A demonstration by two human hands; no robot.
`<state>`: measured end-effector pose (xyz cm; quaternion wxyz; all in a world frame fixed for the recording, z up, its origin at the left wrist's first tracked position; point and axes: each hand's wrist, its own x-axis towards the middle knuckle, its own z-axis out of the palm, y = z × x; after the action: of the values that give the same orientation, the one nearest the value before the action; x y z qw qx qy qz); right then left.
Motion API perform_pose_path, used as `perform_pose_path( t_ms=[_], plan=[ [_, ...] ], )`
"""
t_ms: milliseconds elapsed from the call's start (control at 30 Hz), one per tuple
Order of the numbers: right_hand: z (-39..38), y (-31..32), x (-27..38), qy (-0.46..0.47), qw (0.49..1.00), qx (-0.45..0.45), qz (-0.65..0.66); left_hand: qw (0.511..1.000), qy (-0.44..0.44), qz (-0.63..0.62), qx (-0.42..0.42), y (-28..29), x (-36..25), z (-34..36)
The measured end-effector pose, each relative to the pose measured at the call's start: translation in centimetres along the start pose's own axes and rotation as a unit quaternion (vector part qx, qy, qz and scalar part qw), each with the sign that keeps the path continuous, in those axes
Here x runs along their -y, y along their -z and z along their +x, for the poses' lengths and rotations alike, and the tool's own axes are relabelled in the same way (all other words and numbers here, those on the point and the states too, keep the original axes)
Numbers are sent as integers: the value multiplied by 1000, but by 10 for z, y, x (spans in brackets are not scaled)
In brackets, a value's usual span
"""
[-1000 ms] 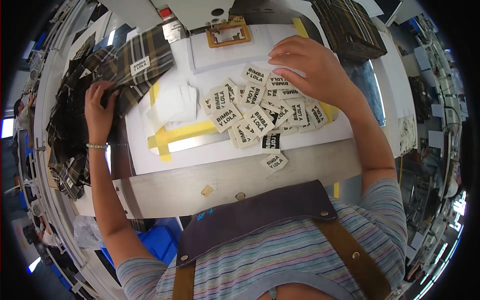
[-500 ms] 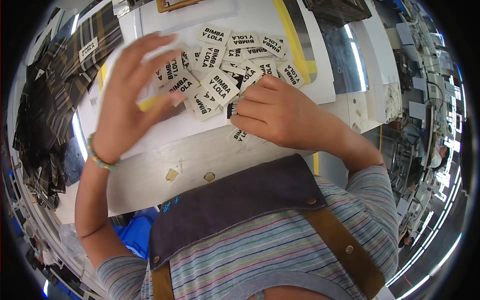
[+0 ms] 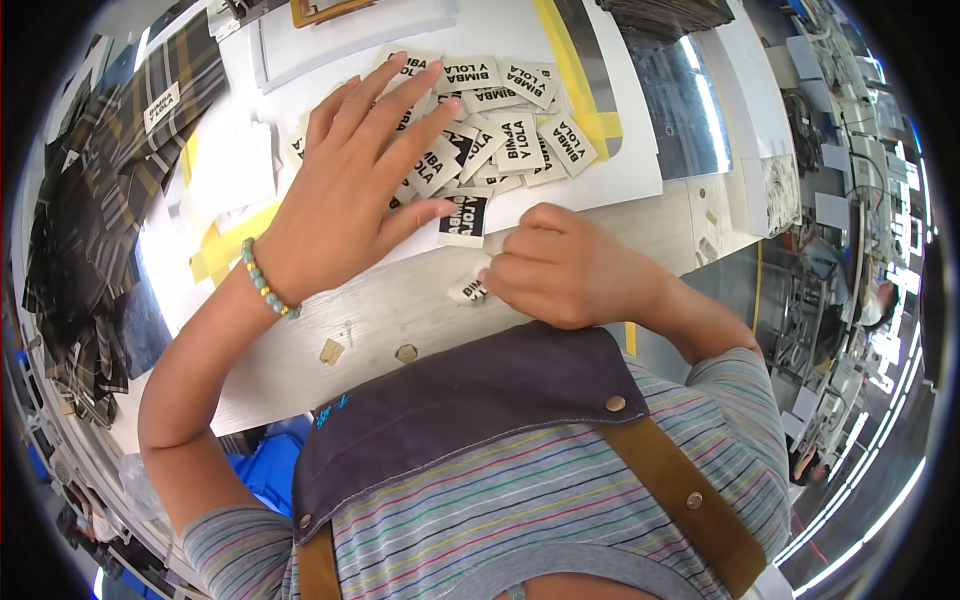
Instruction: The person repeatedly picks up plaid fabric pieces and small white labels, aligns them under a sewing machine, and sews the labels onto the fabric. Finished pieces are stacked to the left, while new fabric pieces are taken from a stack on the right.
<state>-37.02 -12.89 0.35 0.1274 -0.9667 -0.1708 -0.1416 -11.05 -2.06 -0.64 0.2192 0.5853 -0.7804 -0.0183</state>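
A loose pile of small cream fabric labels with black lettering, a few black with light lettering, lies on white sheeting marked with yellow tape. My left hand, with a beaded bracelet at the wrist, rests spread over the left part of the pile, its thumb by a black label. My right hand is closed on a single cream label at the front edge of the table, below the pile.
Dark plaid fabric pieces lie along the left side. A yellow frame stands at the back, a dark stack at the back right. The metal front strip borders my apron. Machines and people line the aisle at right.
My left hand has moved from the plaid fabric rightward onto the pile. My right hand has come down from above the pile to the front edge and taken hold of a label.
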Motion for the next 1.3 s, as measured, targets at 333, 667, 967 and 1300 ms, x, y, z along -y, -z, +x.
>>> perform_pose_path(
  t_ms=[333, 667, 967, 1300],
  plan=[
    [12, 34, -45, -207, 959, -151, -119, 978, -195, 11, -69, -1, -24, -15],
    [-7, 34, -54, -278, 937, -190, -89, 931, 171, -303, -112, 36, -18, 9],
    [-5, 5, -55, -322, 944, -70, -20, 990, 132, -29, -48, 5, 15, -11],
    [38, 6, -108, -214, 975, -12, 48, 993, 30, -107, -28, -16, 32, 24]
  ],
)
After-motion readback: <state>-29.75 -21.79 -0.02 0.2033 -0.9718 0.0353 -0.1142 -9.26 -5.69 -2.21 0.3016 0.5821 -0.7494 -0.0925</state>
